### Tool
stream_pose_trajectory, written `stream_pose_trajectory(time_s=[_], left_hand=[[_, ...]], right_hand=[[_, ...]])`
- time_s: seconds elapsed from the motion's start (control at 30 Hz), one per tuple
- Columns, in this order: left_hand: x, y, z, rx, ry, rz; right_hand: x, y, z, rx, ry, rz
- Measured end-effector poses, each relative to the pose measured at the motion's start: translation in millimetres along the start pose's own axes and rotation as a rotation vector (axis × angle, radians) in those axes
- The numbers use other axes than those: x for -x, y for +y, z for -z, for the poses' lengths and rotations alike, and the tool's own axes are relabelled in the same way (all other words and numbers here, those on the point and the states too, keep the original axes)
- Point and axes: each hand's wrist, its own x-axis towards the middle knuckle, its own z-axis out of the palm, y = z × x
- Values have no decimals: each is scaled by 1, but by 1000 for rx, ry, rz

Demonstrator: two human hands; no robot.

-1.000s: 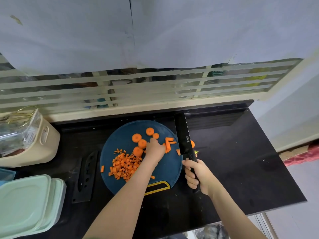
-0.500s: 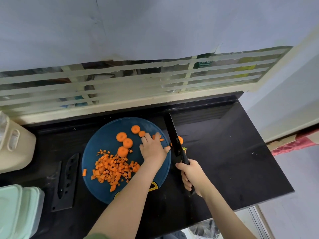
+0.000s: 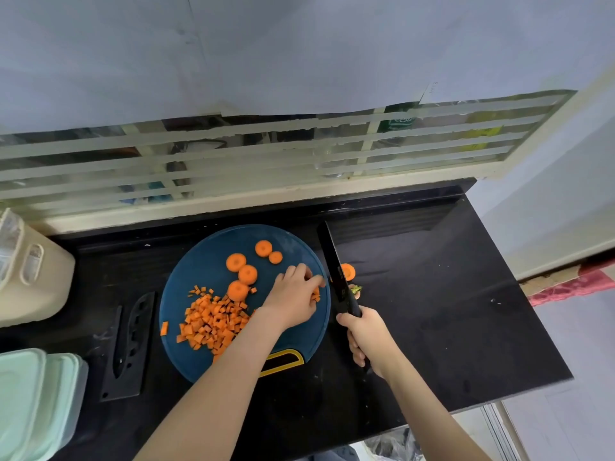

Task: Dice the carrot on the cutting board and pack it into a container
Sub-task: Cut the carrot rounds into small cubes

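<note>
I'm mid-dicing: left hand (image 3: 294,296) pinches carrot pieces (image 3: 316,293) on the cutting board (image 3: 206,274), right hand (image 3: 367,336) grips the knife (image 3: 334,267), which I judge should chop them next.

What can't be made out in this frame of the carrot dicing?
All in the head view:
The carrot pieces under the left hand: its fingers cover them; pinched or merely pressed, unclear.
The carrot slice beyond the knife: the blade hides its left part.
The knife's handle: enclosed by the right hand.
The green containers: cut off by the left edge; contents unseen.
</note>
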Motion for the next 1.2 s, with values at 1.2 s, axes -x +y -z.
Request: stream_pose_trajectory(time_s=[1.2], left_hand=[[14, 1, 11, -33, 244, 48]], right_hand=[[1, -1, -23, 120, 170, 52]])
